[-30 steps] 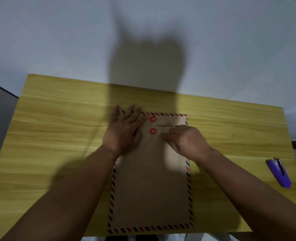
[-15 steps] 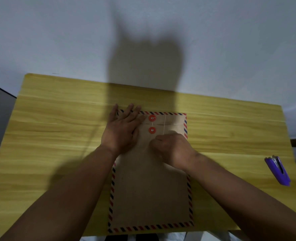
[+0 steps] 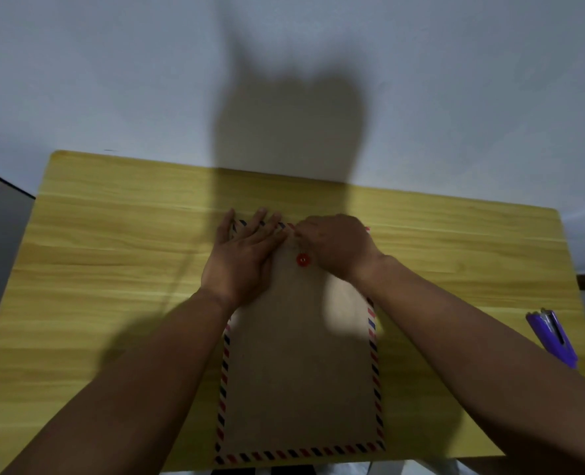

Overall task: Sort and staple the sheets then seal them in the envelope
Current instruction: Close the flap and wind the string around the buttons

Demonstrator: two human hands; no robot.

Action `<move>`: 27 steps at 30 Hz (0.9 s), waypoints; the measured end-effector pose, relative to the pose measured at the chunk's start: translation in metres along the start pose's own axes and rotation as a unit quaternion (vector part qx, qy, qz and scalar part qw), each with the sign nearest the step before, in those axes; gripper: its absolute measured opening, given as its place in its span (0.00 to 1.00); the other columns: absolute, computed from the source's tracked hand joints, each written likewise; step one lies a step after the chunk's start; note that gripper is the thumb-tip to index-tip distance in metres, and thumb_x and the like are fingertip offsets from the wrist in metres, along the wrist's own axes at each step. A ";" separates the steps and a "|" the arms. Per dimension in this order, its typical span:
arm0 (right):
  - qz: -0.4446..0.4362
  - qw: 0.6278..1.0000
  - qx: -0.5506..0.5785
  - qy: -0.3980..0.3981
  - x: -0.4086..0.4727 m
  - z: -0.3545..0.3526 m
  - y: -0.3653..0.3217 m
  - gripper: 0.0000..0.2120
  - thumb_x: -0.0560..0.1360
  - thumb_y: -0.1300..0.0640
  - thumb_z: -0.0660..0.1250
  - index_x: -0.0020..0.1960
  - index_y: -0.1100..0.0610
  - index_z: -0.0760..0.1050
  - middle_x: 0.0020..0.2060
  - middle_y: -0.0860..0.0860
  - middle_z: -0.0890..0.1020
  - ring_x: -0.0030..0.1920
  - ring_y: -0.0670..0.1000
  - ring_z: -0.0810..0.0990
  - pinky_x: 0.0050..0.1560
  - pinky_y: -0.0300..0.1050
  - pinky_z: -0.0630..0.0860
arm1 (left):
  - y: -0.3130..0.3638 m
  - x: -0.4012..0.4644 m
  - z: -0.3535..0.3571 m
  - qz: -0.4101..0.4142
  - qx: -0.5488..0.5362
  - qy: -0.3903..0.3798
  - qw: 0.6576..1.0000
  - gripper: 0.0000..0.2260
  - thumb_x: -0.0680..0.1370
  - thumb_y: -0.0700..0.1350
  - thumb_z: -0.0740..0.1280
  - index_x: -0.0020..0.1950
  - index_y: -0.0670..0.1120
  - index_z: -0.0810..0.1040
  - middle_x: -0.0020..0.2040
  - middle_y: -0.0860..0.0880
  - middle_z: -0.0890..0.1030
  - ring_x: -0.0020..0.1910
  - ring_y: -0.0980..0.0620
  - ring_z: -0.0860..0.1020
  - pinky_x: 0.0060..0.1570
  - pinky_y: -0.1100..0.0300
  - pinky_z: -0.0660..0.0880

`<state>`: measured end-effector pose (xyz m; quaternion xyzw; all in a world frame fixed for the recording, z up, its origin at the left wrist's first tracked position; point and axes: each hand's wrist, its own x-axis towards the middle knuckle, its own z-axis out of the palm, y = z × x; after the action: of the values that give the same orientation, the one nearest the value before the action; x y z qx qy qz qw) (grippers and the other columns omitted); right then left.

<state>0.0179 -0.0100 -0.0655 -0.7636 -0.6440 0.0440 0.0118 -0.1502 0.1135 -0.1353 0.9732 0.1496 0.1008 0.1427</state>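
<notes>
Single head-worn wide view, forward and steeply down onto the table (image 3: 112,234), perhaps slightly blurred.

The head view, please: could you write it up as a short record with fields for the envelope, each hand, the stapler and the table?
envelope: brown envelope with striped border, flat on table
left hand: left hand flat, fingers straight, pressing the top left
right hand: right hand curled at the top edge above the red button; string not discernible
stapler: purple stapler near the right edge, untouched
table: yellow wooden table
</notes>
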 end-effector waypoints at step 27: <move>-0.039 0.997 0.055 -0.030 -0.028 0.000 0.005 0.05 0.78 0.59 0.68 0.45 0.56 0.81 0.40 0.52 0.81 0.40 0.56 0.81 0.37 0.50 0.74 | 0.000 -0.001 0.004 -0.011 -0.007 0.022 1.000 0.23 0.79 0.46 0.59 0.73 0.49 0.77 0.79 0.52 0.71 0.81 0.51 0.65 0.79 0.35 0.56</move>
<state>0.0183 -0.0383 -0.0646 -0.7345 -0.6700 0.1016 0.0363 -0.1503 0.1124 -0.1397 0.9679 0.1632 0.1220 0.1475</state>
